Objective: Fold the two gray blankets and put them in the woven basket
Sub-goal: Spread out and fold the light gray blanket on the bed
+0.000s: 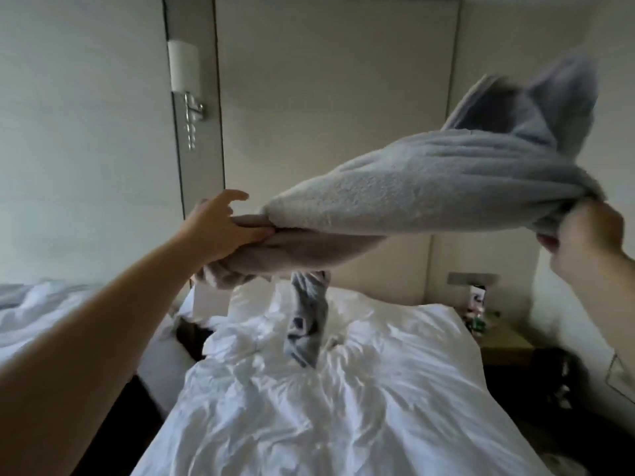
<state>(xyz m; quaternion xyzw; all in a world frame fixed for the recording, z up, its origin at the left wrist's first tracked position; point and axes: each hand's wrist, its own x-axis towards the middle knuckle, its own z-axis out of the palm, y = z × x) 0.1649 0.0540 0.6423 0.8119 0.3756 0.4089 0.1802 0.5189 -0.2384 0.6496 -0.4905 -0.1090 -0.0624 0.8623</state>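
A gray fleece blanket is stretched in the air above the bed, bunched into a thick roll, with one end flapping up blurred at the upper right. My left hand grips its left end, index finger sticking out. My right hand grips the right end in a fist. A corner of gray fabric hangs down from the middle and touches the bed; I cannot tell whether it belongs to the same blanket. No woven basket is in view.
A bed with a rumpled white duvet fills the lower middle. A second white bed lies at the left. A wall lamp hangs upper left. A nightstand with small items stands at the right.
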